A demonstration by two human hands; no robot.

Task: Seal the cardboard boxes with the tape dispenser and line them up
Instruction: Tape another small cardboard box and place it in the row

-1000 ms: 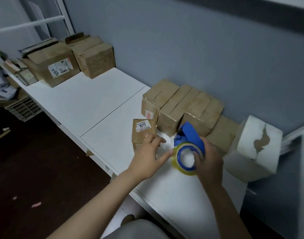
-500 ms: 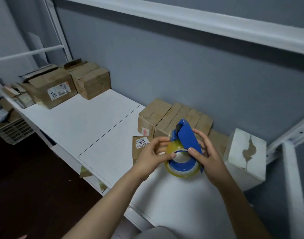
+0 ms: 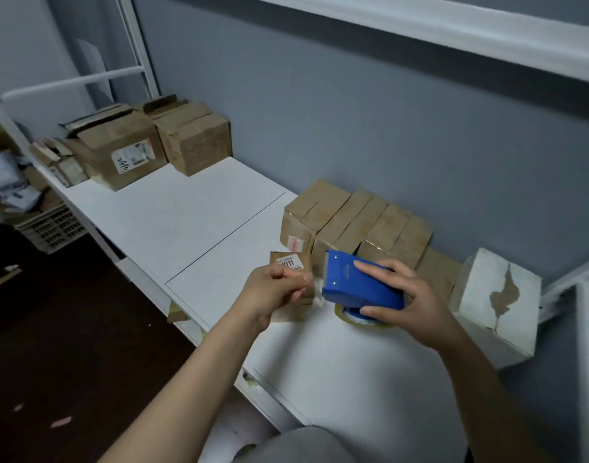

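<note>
My right hand grips a blue tape dispenser with a yellowish tape roll under it, held above the white table. My left hand pinches the clear tape end just left of the dispenser's toothed blade. Behind my left hand stands a small cardboard box with a 1011 label, partly hidden. A row of brown cardboard boxes stands against the grey wall behind the dispenser.
A white box with torn paper stands at the right end of the row. Larger cardboard boxes sit at the table's far left end. A plastic crate stands on the dark floor beside the table edge.
The dispenser has turned from upright to lying flat, blade toward the left. My left hand has moved off the roll and now pinches the tape end. The camera view shifted slightly.
</note>
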